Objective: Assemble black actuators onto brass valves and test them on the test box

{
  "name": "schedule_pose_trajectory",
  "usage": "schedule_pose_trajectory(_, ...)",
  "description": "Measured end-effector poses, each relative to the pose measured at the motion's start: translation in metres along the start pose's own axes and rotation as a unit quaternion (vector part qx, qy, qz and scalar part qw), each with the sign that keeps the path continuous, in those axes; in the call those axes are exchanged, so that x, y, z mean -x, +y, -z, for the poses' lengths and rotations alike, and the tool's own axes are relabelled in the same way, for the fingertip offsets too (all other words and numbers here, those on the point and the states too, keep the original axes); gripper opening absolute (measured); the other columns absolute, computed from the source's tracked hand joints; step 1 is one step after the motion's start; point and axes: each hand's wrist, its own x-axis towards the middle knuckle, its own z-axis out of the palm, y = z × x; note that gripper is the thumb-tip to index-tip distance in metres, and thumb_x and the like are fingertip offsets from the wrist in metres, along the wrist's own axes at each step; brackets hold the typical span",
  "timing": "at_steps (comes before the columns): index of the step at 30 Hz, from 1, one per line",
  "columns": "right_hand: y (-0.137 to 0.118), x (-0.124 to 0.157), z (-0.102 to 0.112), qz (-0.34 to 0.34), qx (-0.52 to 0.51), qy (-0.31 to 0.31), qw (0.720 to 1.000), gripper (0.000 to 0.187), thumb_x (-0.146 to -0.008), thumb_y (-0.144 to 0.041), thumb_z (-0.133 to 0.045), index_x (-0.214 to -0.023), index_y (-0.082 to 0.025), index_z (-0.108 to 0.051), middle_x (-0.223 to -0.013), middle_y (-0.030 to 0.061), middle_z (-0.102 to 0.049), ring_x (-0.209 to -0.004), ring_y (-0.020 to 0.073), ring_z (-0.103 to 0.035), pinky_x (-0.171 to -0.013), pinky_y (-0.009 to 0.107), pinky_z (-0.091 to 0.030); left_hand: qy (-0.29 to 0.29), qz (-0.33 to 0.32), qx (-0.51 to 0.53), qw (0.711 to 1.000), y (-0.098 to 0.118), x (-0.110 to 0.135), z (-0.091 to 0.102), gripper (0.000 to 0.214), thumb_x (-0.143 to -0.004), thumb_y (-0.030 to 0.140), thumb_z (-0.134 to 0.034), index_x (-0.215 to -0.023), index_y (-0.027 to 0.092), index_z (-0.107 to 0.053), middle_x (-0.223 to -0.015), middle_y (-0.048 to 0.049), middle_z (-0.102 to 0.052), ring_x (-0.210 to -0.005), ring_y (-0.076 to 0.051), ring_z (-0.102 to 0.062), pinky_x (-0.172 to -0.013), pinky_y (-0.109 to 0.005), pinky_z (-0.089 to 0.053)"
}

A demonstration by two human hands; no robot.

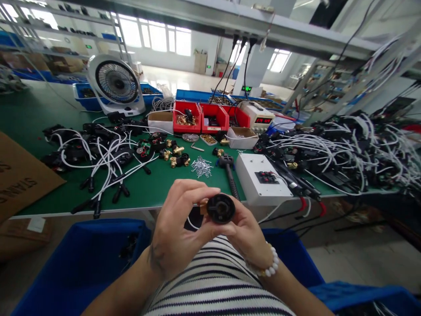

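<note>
A: What does the held piece look like?

B: It's a round black part (221, 209), its hollow face towards the camera: a dark rim around a recess with a paler, blurred centre. A brass-coloured piece (203, 208) juts from one side.

A: Where is it, and how are the hands?

B: In the air, just short of the bench's near edge, above a striped garment (223, 281). The left hand (179, 228) pinches it between thumb and fingers; the right hand (248, 228) grasps its other side.

A: And the bench (158, 188)?

B: Green-topped. Small silver clips (201, 167) lie in a heap back from the near edge, with a pale switch box (263, 180) at that edge, to their right. Red bins (187, 128) and a white fan (118, 83) stand towards the far edge. White-cabled black parts (329, 145) crowd the right end.

A: The room?

B: Bright, with windows (158, 37) and metal shelving (66, 19) beyond the far edge.
</note>
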Motion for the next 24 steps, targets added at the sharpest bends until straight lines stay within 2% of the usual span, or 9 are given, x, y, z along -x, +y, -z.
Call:
schedule_pose_trajectory(8,0.0,0.005,0.0,0.018,0.004,-0.019,1.0,0.048,-0.087,-0.004,-0.061,-0.124,-0.034,-0.063,-0.116,-0.0029,-0.064,-0.103,0.0035,-0.06,-0.094,0.013,-0.047,-0.003,0.009,0.022,1.0,0.008,0.003,-0.001,0.05,-0.075,0.014,-0.077,-0.12,0.016,-0.055,-0.113,-0.0049,-0.053,-0.108,-0.013,-0.051,-0.092,-0.023,-0.044)
schedule_pose_trajectory(11,0.0,0.006,0.002,0.017,0.007,-0.021,1.0,0.044,-0.088,-0.011,-0.064,-0.125,-0.033,-0.062,-0.119,-0.0008,-0.061,-0.102,0.0056,-0.059,-0.093,0.016,-0.047,-0.004,0.005,0.026,1.0,0.009,0.003,-0.001,0.049,-0.075,0.015,-0.077,-0.119,0.015,-0.054,-0.111,-0.0046,-0.053,-0.108,-0.012,-0.05,-0.093,-0.022,-0.043)
schedule_pose_trajectory(15,-0.001,0.006,0.004,0.013,0.042,-0.011,0.999,0.039,-0.089,-0.02,-0.065,-0.126,-0.032,-0.061,-0.121,0.0032,-0.059,-0.089,0.0076,-0.061,-0.082,0.019,-0.051,-0.027,0.021,0.032,0.999,0.008,0.004,-0.001,0.047,-0.079,0.023,-0.076,-0.119,0.017,-0.052,-0.113,-0.0044,-0.051,-0.108,-0.011,-0.049,-0.094,-0.021,-0.042)
schedule_pose_trajectory(18,-0.001,0.008,0.003,0.002,0.077,0.003,0.997,0.036,-0.089,-0.017,-0.064,-0.122,-0.031,-0.062,-0.115,0.0022,-0.061,-0.092,0.0075,-0.06,-0.084,0.019,-0.05,-0.027,0.074,0.039,0.996,0.01,0.005,-0.007,0.035,-0.082,0.022,-0.069,-0.111,0.018,-0.05,-0.106,-0.0033,-0.05,-0.103,-0.011,-0.05,-0.088,-0.021,-0.043)
schedule_pose_trajectory(21,0.001,0.01,0.003,-0.014,0.09,0.006,0.996,0.035,-0.087,-0.02,-0.067,-0.121,-0.028,-0.062,-0.105,0.0009,-0.062,-0.093,0.0063,-0.059,-0.086,0.017,-0.048,-0.023,0.164,0.064,0.984,0.007,0.003,-0.013,0.007,-0.087,0.019,-0.053,-0.092,0.017,-0.048,-0.088,-0.0015,-0.049,-0.084,-0.011,-0.05,-0.072,-0.021,-0.044)
schedule_pose_trajectory(22,0.002,0.012,0.003,-0.024,0.091,0.004,0.996,0.035,-0.086,-0.023,-0.069,-0.121,-0.026,-0.062,-0.103,0.0012,-0.062,-0.091,0.0063,-0.059,-0.086,0.017,-0.048,-0.03,0.197,0.075,0.977,0.003,0.001,-0.014,0.006,-0.089,0.022,-0.05,-0.086,0.017,-0.047,-0.083,-0.0011,-0.048,-0.077,-0.01,-0.049,-0.067,-0.021,-0.043)
schedule_pose_trajectory(24,0.005,0.013,0.005,-0.041,0.092,0.007,0.995,0.036,-0.085,-0.027,-0.071,-0.12,-0.023,-0.062,-0.101,0.0025,-0.062,-0.09,0.0071,-0.059,-0.085,0.017,-0.048,-0.043,0.251,0.062,0.965,-0.012,-0.004,-0.012,0.022,-0.095,0.034,-0.043,-0.082,0.016,-0.046,-0.074,-0.0008,-0.048,-0.068,-0.01,-0.049,-0.063,-0.021,-0.043)
